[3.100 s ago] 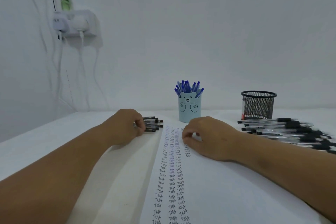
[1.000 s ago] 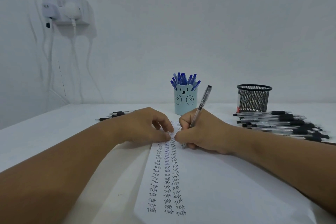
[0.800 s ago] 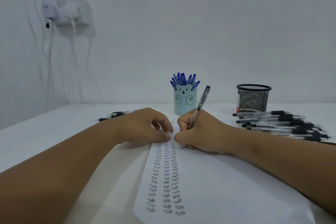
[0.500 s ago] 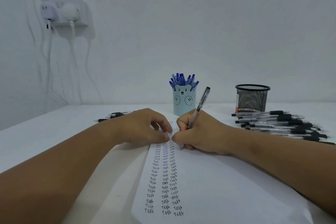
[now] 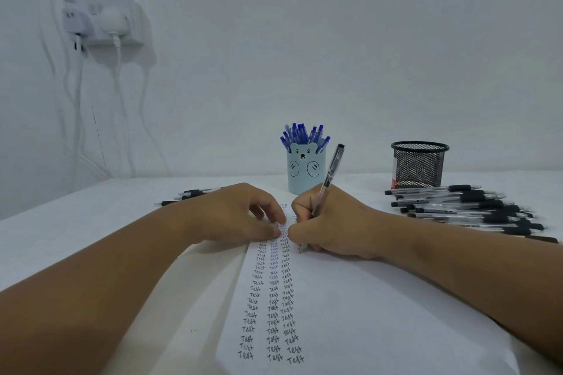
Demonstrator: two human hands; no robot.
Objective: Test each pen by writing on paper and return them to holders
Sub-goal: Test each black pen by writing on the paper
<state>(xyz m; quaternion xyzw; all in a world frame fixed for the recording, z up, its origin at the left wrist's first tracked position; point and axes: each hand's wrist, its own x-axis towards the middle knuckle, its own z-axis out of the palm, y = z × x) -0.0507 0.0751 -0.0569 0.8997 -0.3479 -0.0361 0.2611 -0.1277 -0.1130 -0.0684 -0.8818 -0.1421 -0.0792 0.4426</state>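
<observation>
The clear black-capped pen (image 5: 327, 184) is gripped in the right hand (image 5: 332, 222) for writing; the white paper sheet (image 5: 350, 313) is steadied by the left hand (image 5: 234, 216), fingers pressed flat.

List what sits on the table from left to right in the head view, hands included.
small pile of black pens → left hand → right hand gripping a pen → black mesh holder → large pile of black pens. The bear holder overlaps the hands, so it is left out.
</observation>
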